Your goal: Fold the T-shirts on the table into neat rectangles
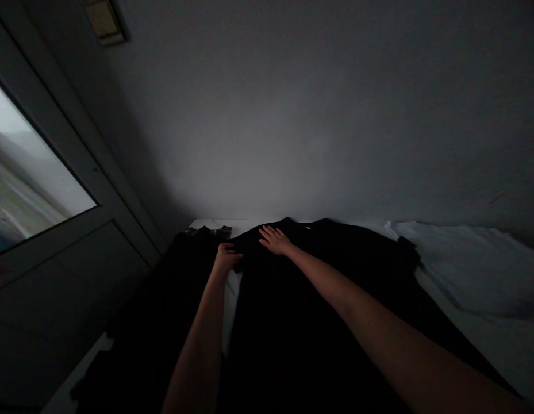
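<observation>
The fingers point(271, 234) of the right hand point(275, 241) lie spread open and flat, gripping nothing, on the right black garment point(310, 322), one of two garments at bottom centre. The left hand point(227, 257) curls closed on that garment's edge, apparently pinching the cloth. A grey wall point(292, 115) fills the upper frame, one window point(29, 172) sits at left, and white bedding point(477, 270) lies at right. The left black garment point(163, 328) has one patterned collar point(208, 232) at its top.

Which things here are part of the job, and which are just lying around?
In use: left hand, right hand, black shirt.
Lying around: other dark garment, white sheet, window.
</observation>
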`<state>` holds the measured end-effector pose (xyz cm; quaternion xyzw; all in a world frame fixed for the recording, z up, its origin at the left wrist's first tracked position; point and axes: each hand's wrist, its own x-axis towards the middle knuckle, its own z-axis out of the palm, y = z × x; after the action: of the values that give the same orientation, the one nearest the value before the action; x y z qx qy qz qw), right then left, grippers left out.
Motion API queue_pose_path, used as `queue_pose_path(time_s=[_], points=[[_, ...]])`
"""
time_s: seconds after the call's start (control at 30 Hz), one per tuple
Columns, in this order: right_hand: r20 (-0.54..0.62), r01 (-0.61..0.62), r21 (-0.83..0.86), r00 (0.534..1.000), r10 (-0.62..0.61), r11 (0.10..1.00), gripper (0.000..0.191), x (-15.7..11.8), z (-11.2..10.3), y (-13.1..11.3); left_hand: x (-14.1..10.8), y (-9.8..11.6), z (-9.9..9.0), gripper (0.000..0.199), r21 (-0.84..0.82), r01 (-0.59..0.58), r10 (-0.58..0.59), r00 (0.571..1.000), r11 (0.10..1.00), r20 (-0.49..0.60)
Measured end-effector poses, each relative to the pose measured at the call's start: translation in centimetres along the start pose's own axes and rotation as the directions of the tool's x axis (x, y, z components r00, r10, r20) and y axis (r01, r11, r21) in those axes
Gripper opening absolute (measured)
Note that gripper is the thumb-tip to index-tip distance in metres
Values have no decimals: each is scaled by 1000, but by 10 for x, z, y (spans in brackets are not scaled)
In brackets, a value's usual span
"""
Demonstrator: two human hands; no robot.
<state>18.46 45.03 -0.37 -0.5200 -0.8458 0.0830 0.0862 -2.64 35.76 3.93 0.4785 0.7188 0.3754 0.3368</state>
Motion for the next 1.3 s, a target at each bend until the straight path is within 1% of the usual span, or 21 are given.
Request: queue_pose_path(time_s=[0.1, 0.13, 0.23, 0.3, 0.37, 0.43, 0.5, 0.53, 0.57, 0.6, 0.67, 0.7, 0.73, 0.77, 0.8, 0.9, 1.0, 1.07, 1.2, 1.27, 1.3], points=[[-7, -3, 22, 1000, 3, 1000, 65, 2, 1, 0, -7, 7, -4, 42, -26, -28, 30, 997, 999, 69], [-11, -5, 27, 1000, 5, 1000, 64, 2, 2, 0, -9, 9, -6, 41, 7, -48, 47, 993, 999, 104], [-9, -18, 26, 1000, 18, 1000, 64, 3, 1, -2, -13, 12, -10, 38, 218, -131, 90, 978, 967, 186], [0, -28, 21, 1000, 28, 999, 63, 2, 0, -3, -15, 13, -12, 38, 325, -169, 109, 975, 931, 196], [2, -30, 29, 1000, 30, 999, 63, 1, -2, -4, -18, 14, -14, 37, 357, -185, 123, 974, 915, 191], [-7, -24, 44, 1000, 24, 999, 63, 0, -4, -5, -23, 16, -15, 37, 442, -195, 143, 978, 876, 150], [-13, -15, 54, 1000, 16, 998, 64, -2, -7, -6, -29, 21, -16, 39, 589, -173, 183, 982, 790, 44], [-15, -11, 57, 1000, 12, 998, 65, -2, -8, -7, -32, 25, -16, 41, 659, -163, 229, 973, 734, -13], [-18, -8, 59, 1000, 9, 998, 66, -3, -9, -8, -35, 29, -13, 41, 712, -173, 295, 954, 681, -50], [-27, -4, 62, 1000, 6, 998, 66, -4, -10, -8, -37, 34, -9, 42, 740, -216, 373, 926, 637, -51], [-57, 8, 71, 998, -3, 997, 67, -5, -10, -10, -38, 40, 5, 45, 747, -387, 531, 846, 540, 54], [-72, 10, 80, 997, -4, 997, 67, -5, -10, -11, -38, 41, 14, 46, 737, -468, 577, 806, 488, 130], [-84, 11, 92, 996, -4, 996, 66, -4, -10, -12, -38, 39, 22, 47, 731, -519, 587, 785, 444, 201], [-91, 12, 106, 996, -3, 994, 65, -3, -9, -13, -36, 36, 31, 48, 737, -536, 567, 784, 411, 255], [-92, 11, 119, 996, 0, 993, 64, 0, -9, -14, -33, 31, 38, 48, 758, -527, 531, 798, 385, 285], [-77, 20, 143, 997, -9, 990, 61, 6, -10, -8, -23, 12, 49, 50, 840, -447, 455, 844, 308, 283], [-54, 34, 155, 998, -26, 987, 60, -4, -17, 13, -14, -1, 50, 53, 876, -405, 462, 850, 263, 255], [-67, -8, 156, 998, 19, 988, 60, -26, -25, 38, -12, -3, 49, 54, 882, -390, 457, 856, 265, 241], [-123, -186, 139, 971, 204, 973, 60, -99, -49, 111, -13, 0, 50, 55, 886, -367, 426, 876, 284, 226], [-147, -312, 118, 933, 328, 943, 61, -140, -58, 146, -13, -1, 50, 55, 887, -371, 423, 875, 276, 235], [-169, -382, 103, 903, 394, 919, 62, -160, -61, 161, -13, -1, 50, 55, 886, -381, 428, 869, 264, 247]])
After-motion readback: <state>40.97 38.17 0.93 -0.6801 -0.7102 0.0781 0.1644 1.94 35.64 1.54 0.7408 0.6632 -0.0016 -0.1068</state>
